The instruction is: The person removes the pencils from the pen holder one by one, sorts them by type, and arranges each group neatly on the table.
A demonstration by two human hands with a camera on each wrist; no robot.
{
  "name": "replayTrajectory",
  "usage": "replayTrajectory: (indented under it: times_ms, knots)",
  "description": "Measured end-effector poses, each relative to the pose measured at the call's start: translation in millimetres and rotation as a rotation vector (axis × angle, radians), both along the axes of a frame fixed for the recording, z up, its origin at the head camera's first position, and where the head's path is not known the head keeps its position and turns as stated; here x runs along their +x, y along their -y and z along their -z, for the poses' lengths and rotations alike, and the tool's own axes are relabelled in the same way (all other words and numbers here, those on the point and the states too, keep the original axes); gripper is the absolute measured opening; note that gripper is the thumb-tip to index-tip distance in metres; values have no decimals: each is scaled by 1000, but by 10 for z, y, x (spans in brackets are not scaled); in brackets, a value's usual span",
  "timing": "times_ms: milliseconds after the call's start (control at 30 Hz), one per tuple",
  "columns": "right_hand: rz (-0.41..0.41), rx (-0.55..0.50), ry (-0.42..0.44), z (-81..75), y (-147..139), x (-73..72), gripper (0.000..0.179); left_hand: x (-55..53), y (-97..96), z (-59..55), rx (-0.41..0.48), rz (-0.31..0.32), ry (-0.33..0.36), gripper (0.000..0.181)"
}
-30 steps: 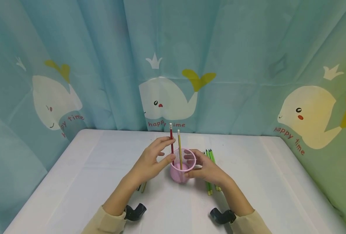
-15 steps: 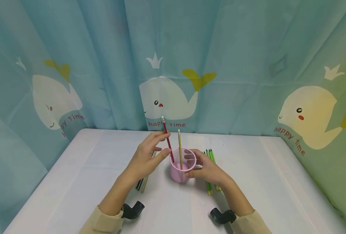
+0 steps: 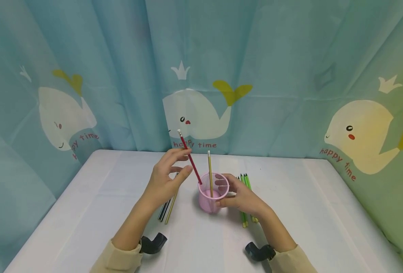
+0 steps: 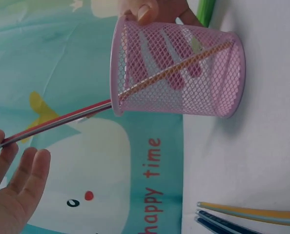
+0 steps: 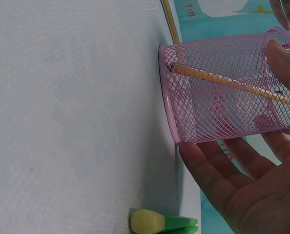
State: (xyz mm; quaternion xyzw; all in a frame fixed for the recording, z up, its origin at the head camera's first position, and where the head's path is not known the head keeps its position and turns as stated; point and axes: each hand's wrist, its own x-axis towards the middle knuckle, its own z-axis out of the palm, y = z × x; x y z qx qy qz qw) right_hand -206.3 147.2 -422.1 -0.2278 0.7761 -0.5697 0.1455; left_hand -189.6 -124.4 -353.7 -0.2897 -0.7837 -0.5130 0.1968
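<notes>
My left hand [image 3: 164,182] pinches a red pencil [image 3: 194,165] between thumb and fingers, its white eraser end up. The pencil leans left, and its lower end is right at the rim of a pink mesh pencil cup [image 3: 208,204]. My right hand [image 3: 244,196] holds this cup around its right side, fingers behind and thumb in front. Inside stands a yellow pencil [image 3: 210,167], eraser end up; through the mesh in the left wrist view, the yellow pencil [image 4: 174,68] slants across the cup.
Dark pencils [image 3: 164,210] and a yellow one [image 3: 171,208] lie left of the cup, partly behind my left hand. Several green pencils [image 3: 247,182] lie to the right, partly covered by my right hand. A whale-print curtain [image 3: 276,113] hangs behind the white table [image 3: 307,212].
My left hand has moved left and a little up, tilting the red pencil left and drawing its lower end from inside the cup to the rim. My right hand and the cup stay put.
</notes>
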Motion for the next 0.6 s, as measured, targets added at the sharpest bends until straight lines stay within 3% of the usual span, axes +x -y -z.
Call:
replayTrajectory:
  times_ms: [600]
  knots:
    - [-6,-10,-6,21,-10,-1,75,-35,87,-7,67,-74,-2,40]
